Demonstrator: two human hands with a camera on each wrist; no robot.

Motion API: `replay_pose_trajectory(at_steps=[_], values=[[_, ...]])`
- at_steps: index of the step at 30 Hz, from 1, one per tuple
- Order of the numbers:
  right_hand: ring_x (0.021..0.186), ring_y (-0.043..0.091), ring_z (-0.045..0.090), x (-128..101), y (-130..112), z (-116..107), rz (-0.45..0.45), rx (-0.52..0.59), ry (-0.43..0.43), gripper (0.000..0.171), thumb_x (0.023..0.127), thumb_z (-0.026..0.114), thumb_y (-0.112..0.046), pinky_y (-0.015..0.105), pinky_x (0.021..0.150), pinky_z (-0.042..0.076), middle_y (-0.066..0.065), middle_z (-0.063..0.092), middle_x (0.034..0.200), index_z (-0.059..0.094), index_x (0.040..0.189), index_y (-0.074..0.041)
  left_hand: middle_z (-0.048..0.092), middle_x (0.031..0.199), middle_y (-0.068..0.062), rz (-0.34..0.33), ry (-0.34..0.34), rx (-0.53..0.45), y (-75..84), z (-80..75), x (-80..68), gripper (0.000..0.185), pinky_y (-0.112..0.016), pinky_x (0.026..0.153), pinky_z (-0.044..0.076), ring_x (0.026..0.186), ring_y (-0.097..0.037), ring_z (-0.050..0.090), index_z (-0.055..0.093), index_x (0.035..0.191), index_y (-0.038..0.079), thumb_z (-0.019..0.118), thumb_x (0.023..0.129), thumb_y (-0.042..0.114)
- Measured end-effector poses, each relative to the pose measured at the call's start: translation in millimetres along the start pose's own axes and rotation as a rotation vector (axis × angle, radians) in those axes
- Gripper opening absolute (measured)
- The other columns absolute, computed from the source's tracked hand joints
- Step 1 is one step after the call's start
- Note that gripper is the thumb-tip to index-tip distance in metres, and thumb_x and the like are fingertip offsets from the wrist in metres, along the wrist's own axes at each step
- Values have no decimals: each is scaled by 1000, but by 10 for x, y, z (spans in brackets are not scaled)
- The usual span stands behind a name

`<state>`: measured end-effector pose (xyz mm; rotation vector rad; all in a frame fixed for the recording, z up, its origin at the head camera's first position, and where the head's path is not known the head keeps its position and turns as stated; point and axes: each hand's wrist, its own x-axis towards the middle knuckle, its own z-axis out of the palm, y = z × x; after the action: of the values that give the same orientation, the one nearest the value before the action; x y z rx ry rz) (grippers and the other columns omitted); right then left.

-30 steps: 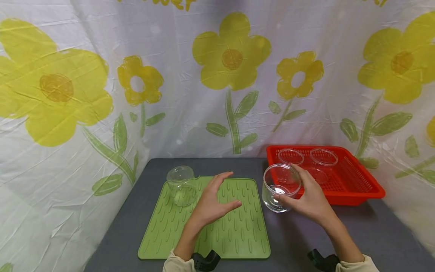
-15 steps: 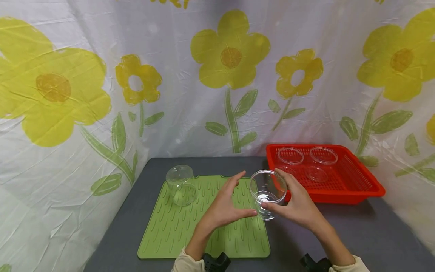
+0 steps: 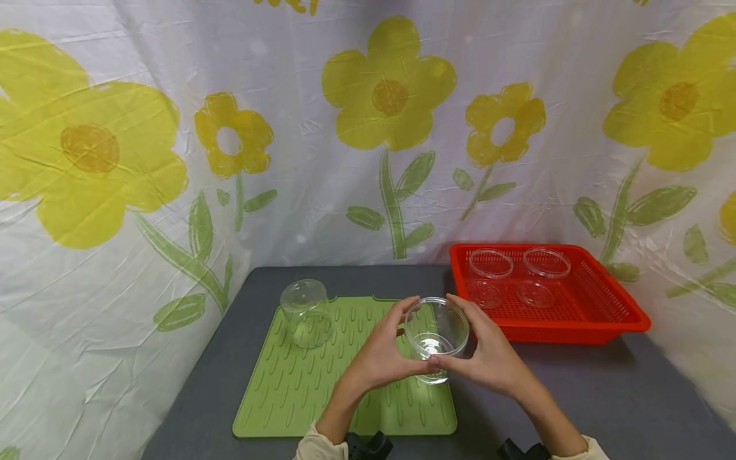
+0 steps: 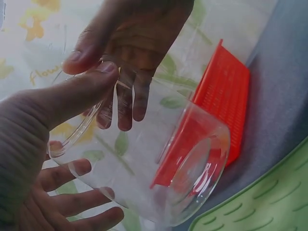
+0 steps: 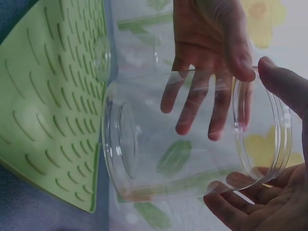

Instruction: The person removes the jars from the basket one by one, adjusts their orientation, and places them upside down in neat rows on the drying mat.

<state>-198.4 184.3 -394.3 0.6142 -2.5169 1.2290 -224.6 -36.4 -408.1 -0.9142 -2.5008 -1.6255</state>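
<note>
Both the left hand (image 3: 379, 361) and the right hand (image 3: 493, 359) hold a clear jar (image 3: 437, 324) between them, fingers spread around its sides and thumbs touching by the rim. Beneath those fingers lies a green mat (image 3: 322, 396), and to their left stands a second clear jar (image 3: 306, 314); beyond the right fingers, a red basket (image 3: 575, 334) holds two more clear jars (image 3: 545, 273)

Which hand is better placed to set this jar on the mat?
Probably the left hand: it appears over the green mat, while the right hand is mostly beyond its edge. Both hold the jar.
</note>
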Motion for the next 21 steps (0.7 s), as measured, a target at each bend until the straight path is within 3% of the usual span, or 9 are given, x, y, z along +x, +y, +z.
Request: replay_pose_trajectory(at_steps=[7,15,21], values=[[137,30,52,-29,28,20,-22,-2,-15,105,73,93,-34,55,105,50,9,48,155,35,158,-16,50,152,2,-28,17,-35,-26,10,-31,102,-44,109,49,136,-23,53,34,155,31,93,72,36],[131,15,52,-75,150,30,-68,54,-21,107,74,93,-29,16,108,42,2,51,151,29,161,-25,47,154,2,-57,98,-168,-105,-47,-133,100,-52,107,48,138,-29,53,32,156,35,92,76,27],[138,20,49,-113,207,97,-65,99,-34,109,74,93,-27,7,110,33,4,49,154,27,161,-29,46,155,1,-21,124,-336,-158,-67,-179,95,-41,104,51,138,-28,54,29,158,28,87,83,27]])
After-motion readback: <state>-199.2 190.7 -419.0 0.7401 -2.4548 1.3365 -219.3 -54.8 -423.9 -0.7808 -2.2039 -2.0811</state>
